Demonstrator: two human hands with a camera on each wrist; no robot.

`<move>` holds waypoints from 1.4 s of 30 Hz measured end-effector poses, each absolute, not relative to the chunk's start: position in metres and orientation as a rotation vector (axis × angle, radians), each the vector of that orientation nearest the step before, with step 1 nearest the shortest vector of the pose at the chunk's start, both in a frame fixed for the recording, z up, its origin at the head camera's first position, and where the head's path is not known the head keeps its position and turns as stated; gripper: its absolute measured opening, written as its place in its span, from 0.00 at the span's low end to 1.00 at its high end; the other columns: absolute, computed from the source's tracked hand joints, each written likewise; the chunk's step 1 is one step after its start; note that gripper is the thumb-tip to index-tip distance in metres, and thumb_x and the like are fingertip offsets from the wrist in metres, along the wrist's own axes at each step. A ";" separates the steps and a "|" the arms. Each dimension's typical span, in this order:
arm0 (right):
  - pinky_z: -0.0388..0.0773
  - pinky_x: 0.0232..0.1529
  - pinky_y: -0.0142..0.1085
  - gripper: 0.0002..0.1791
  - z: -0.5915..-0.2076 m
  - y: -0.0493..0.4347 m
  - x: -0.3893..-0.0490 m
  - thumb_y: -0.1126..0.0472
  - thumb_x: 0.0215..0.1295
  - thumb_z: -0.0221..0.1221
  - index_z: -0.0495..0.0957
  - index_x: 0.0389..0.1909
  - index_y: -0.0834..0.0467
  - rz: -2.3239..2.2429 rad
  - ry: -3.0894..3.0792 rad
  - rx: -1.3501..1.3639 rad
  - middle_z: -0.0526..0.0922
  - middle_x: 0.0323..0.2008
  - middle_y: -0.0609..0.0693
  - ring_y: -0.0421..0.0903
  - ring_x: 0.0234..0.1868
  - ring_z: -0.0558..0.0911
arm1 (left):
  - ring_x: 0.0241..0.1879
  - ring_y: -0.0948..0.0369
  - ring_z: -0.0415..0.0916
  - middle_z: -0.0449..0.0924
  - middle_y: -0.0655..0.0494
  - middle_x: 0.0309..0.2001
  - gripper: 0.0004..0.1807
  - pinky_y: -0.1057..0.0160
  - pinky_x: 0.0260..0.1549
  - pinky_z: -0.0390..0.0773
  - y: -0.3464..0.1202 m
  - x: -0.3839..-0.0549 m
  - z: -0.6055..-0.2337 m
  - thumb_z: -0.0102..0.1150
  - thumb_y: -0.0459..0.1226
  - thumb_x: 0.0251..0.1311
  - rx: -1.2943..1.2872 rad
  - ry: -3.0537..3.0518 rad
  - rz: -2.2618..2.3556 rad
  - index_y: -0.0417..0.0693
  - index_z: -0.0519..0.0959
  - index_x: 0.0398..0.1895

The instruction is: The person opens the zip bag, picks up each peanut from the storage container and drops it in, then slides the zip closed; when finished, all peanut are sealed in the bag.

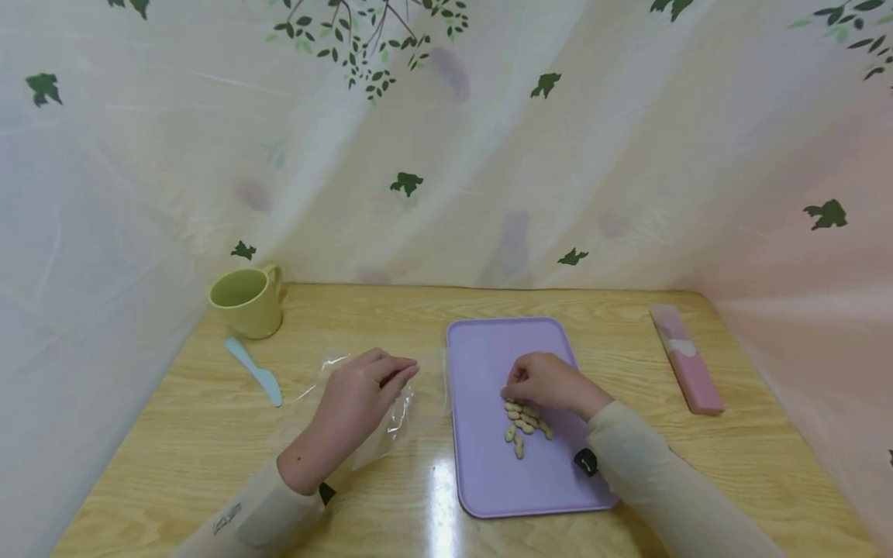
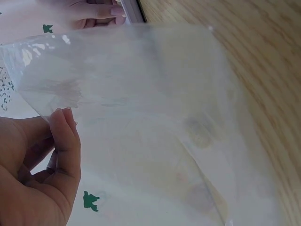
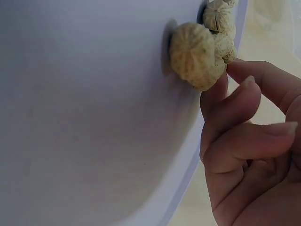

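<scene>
Behind everything we see a pale fabric curtain (image 1: pixel 474 139) printed with green leaves and birds, hanging down to the back of a wood-grain table (image 1: pixel 377 306). On that table lies a lavender rectangular tray (image 1: pixel 488 484) with a raised rim, set a little right of the middle. Just left of it we find a clear plastic bag (image 1: pixel 401 415), spread on the wood and reaching the tray's left side.

The left hand (image 1: pixel 356 395) is over the bag, and in the left wrist view we see its thumb and fingers pinching the bag's edge. The right hand (image 1: pixel 551 380) reaches over the tray from the right, thumb and forefinger drawn narrowly together at the far end of the peanut cluster; we cannot tell whether a nut is caught between them.

At the back left stands a yellow-green mug (image 1: pixel 254 310), upright, its handle turned away to the back right. Over on the right, well apart from the tray, lies a long pink packet (image 1: pixel 691 372) with a pale band. Near the mug we see a light blue plastic knife (image 1: pixel 254 372). Smallest are the unshelled peanuts (image 1: pixel 526 418), bunched on the tray just beneath and nearer us than the right fingertips.
</scene>
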State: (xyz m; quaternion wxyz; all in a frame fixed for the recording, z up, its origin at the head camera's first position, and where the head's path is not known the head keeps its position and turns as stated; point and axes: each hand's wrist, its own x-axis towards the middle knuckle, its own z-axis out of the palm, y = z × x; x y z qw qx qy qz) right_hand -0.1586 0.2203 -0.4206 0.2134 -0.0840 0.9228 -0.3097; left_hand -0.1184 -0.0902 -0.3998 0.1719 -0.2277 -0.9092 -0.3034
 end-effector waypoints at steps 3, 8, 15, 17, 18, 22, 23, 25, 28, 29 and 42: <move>0.76 0.29 0.32 0.10 -0.420 0.220 -0.158 0.57 0.68 0.70 0.83 0.31 0.57 -0.846 2.568 -0.237 0.83 0.25 0.47 0.39 0.24 0.78 | 0.25 0.71 0.72 0.87 0.56 0.32 0.06 0.74 0.23 0.75 -0.090 -0.119 -0.399 0.73 0.37 0.67 -0.645 -2.585 -0.871 0.45 0.92 0.42; 0.77 0.28 0.32 0.10 -0.418 0.218 -0.156 0.58 0.69 0.69 0.82 0.31 0.57 -0.836 2.571 -0.222 0.82 0.24 0.47 0.40 0.24 0.79 | 0.26 0.71 0.73 0.87 0.56 0.32 0.06 0.74 0.24 0.75 -0.089 -0.119 -0.398 0.73 0.38 0.68 -0.643 -2.589 -0.876 0.45 0.92 0.42; 0.81 0.28 0.32 0.07 -0.415 0.218 -0.155 0.59 0.68 0.68 0.83 0.33 0.57 -0.886 2.549 -0.175 0.84 0.26 0.49 0.41 0.24 0.80 | 0.25 0.70 0.73 0.87 0.56 0.32 0.06 0.74 0.24 0.75 -0.088 -0.119 -0.399 0.74 0.37 0.67 -0.636 -2.599 -0.870 0.45 0.92 0.42; 0.81 0.28 0.33 0.06 -0.412 0.219 -0.154 0.60 0.69 0.67 0.83 0.34 0.57 -0.910 2.549 -0.177 0.84 0.26 0.49 0.42 0.24 0.81 | 0.25 0.70 0.73 0.87 0.57 0.32 0.06 0.74 0.24 0.76 -0.088 -0.119 -0.399 0.73 0.38 0.67 -0.631 -2.606 -0.860 0.45 0.92 0.42; 0.82 0.28 0.34 0.06 -0.411 0.220 -0.154 0.60 0.69 0.66 0.83 0.34 0.58 -0.919 2.551 -0.184 0.85 0.26 0.50 0.42 0.24 0.81 | 0.26 0.70 0.73 0.87 0.57 0.32 0.06 0.74 0.24 0.76 -0.088 -0.119 -0.398 0.73 0.38 0.67 -0.630 -2.608 -0.857 0.45 0.92 0.42; 0.82 0.28 0.35 0.05 -0.402 0.221 -0.151 0.60 0.70 0.64 0.83 0.36 0.58 -0.954 2.564 -0.224 0.85 0.27 0.52 0.44 0.25 0.82 | 0.26 0.70 0.73 0.86 0.57 0.32 0.07 0.74 0.25 0.76 -0.087 -0.119 -0.397 0.73 0.38 0.68 -0.623 -2.616 -0.854 0.45 0.92 0.43; 0.82 0.28 0.35 0.06 -0.399 0.220 -0.151 0.60 0.71 0.64 0.83 0.36 0.58 -0.967 2.563 -0.233 0.85 0.27 0.52 0.44 0.25 0.82 | 0.26 0.70 0.73 0.86 0.57 0.32 0.07 0.74 0.24 0.76 -0.087 -0.119 -0.397 0.73 0.38 0.68 -0.622 -2.616 -0.856 0.45 0.92 0.43; 0.83 0.28 0.36 0.06 -0.394 0.219 -0.149 0.59 0.72 0.64 0.83 0.37 0.59 -0.991 2.557 -0.243 0.85 0.28 0.53 0.45 0.25 0.82 | 0.25 0.70 0.73 0.86 0.56 0.32 0.07 0.74 0.24 0.76 -0.087 -0.119 -0.397 0.73 0.38 0.68 -0.621 -2.616 -0.856 0.45 0.92 0.43; 0.84 0.28 0.37 0.07 -0.387 0.214 -0.145 0.58 0.73 0.65 0.83 0.38 0.58 -1.021 2.546 -0.242 0.86 0.30 0.55 0.45 0.26 0.83 | 0.25 0.70 0.73 0.87 0.57 0.32 0.06 0.74 0.24 0.76 -0.087 -0.119 -0.398 0.73 0.38 0.67 -0.620 -2.615 -0.855 0.45 0.92 0.42; 0.84 0.28 0.37 0.07 -0.385 0.212 -0.144 0.58 0.73 0.65 0.82 0.38 0.58 -1.024 2.547 -0.242 0.86 0.30 0.55 0.45 0.26 0.83 | 0.25 0.70 0.73 0.87 0.57 0.32 0.06 0.74 0.24 0.76 -0.088 -0.119 -0.398 0.73 0.38 0.67 -0.621 -2.614 -0.854 0.45 0.92 0.42; 0.85 0.30 0.36 0.08 -0.371 0.186 -0.131 0.54 0.74 0.66 0.83 0.39 0.55 -1.087 2.568 -0.376 0.86 0.31 0.47 0.46 0.27 0.85 | 0.26 0.70 0.74 0.87 0.57 0.32 0.06 0.74 0.25 0.76 -0.088 -0.119 -0.397 0.73 0.38 0.68 -0.621 -2.612 -0.878 0.47 0.92 0.42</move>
